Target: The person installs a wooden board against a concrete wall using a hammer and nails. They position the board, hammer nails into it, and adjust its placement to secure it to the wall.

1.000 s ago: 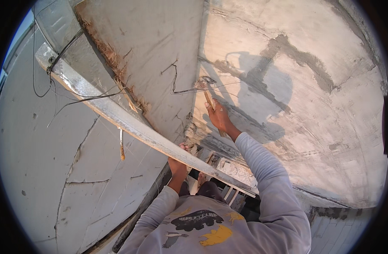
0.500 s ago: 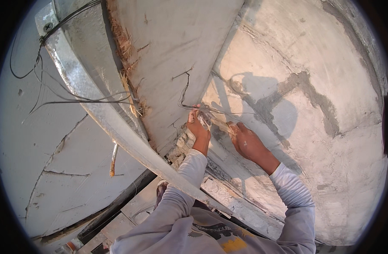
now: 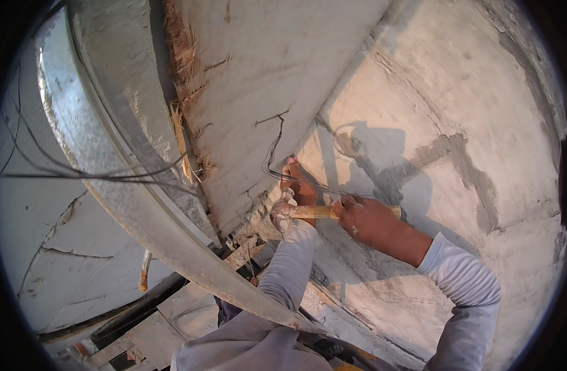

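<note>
A hammer (image 3: 314,213) with a light wooden handle is gripped in my right hand (image 3: 373,224). Its metal head (image 3: 282,210) hangs over my left wrist. My left hand (image 3: 300,185) reaches into the corner where two grey walls meet, its fingers closed at the wall surface; what they pinch is too small to make out. Thin dark wires (image 3: 271,162) come out of the left wall, pass by my left fingers and run toward my right hand. Whether the right hand also touches the wires, I cannot tell.
A curved metal strip (image 3: 141,213) crosses on the left, in front of loose wires (image 3: 79,175). Splintered wood (image 3: 183,142) edges a gap in the wall. A rusty rod (image 3: 145,272) sticks out lower left. Broken masonry (image 3: 249,250) lies below my left hand.
The hammer head has drawn back from my left fingertips to above my left wrist. My right hand has moved right and lower. The whole view has shifted slightly.
</note>
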{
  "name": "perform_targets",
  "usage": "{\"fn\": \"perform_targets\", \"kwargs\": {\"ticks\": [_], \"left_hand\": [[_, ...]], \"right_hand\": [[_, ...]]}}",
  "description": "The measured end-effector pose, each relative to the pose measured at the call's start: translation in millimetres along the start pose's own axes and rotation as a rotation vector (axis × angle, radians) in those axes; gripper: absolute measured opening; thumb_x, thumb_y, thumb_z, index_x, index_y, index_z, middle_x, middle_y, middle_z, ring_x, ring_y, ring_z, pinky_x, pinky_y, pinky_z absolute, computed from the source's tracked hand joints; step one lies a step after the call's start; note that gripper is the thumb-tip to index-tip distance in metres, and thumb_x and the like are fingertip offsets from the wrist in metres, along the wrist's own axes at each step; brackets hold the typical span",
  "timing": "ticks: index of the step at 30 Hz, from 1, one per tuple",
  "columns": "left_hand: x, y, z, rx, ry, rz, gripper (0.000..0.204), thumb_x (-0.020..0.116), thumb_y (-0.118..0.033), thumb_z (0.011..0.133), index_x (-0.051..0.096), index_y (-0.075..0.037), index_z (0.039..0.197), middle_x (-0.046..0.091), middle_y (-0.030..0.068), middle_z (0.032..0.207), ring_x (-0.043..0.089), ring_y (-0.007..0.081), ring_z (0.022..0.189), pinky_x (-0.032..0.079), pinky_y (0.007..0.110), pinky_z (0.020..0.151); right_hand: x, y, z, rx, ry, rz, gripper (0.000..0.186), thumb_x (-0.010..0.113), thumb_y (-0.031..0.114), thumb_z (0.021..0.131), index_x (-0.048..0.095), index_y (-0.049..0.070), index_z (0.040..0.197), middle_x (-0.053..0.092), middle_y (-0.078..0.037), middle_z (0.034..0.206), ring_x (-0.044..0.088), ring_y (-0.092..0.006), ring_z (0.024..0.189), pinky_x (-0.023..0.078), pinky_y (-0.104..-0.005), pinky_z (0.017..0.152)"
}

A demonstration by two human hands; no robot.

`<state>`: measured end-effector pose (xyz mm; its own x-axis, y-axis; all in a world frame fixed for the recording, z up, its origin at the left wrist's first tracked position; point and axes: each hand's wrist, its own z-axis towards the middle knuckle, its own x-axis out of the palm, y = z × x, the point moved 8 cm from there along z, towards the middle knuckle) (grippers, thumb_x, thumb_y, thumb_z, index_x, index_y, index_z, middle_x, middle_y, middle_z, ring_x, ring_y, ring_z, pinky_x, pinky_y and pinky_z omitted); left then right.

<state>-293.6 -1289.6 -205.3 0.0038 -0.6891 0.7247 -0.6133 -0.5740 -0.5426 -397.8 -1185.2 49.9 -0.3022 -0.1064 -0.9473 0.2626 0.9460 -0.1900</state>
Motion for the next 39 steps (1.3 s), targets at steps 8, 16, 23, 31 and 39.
{"fn": "perform_targets", "kwargs": {"ticks": [8,16,23,31,39], "left_hand": [[10,-9,-7,-0.08,0.002,0.163,0.031,0.067,-0.033,0.101,0.061,-0.004,0.093,0.066,0.0052,0.089,0.058,0.0126,0.087,0.046,0.029,0.084],[-5,26,28,0.061,-0.001,0.156,0.033,0.068,-0.036,0.1,0.055,-0.007,0.091,0.061,0.003,0.087,0.056,0.0143,0.082,0.047,0.031,0.082],[-17,54,75,-0.018,0.203,-0.184,0.044,0.071,-0.036,0.099,0.062,-0.003,0.127,0.061,0.0005,0.106,0.057,0.0124,0.098,0.048,0.029,0.088],[-6,58,51,-0.006,0.172,-0.183,0.038,0.053,-0.043,0.105,0.058,-0.008,0.12,0.063,0.0166,0.121,0.062,0.0281,0.085,0.054,0.045,0.073],[-6,87,57,-0.143,0.13,-0.418,0.045,0.037,-0.054,0.104,0.058,-0.015,0.112,0.069,0.0177,0.113,0.057,0.0263,0.07,0.05,0.039,0.058]], "right_hand": [[-13,-15,23,0.001,0.035,-0.235,0.041,0.058,0.013,0.095,0.059,0.0,0.134,0.069,-0.026,0.114,0.073,-0.0278,0.09,0.057,-0.0338,0.066],[-11,-14,55,-0.069,0.127,-0.294,0.048,0.058,0.019,0.096,0.053,-0.002,0.138,0.065,-0.027,0.115,0.07,-0.0307,0.092,0.057,-0.0369,0.072],[-16,-13,77,-0.076,0.141,-0.387,0.053,0.053,0.025,0.101,0.044,0.017,0.153,0.063,-0.021,0.118,0.068,-0.0266,0.092,0.056,-0.0365,0.075],[-9,-25,84,-0.065,0.105,-0.409,0.048,0.059,0.018,0.094,0.054,0.011,0.142,0.068,-0.009,0.11,0.069,-0.0229,0.099,0.054,-0.0342,0.082],[5,-39,81,-0.054,0.039,-0.343,0.02,0.061,0.018,0.091,0.078,0.008,0.094,0.068,-0.009,0.107,0.068,-0.0236,0.097,0.054,-0.0344,0.08]]}}
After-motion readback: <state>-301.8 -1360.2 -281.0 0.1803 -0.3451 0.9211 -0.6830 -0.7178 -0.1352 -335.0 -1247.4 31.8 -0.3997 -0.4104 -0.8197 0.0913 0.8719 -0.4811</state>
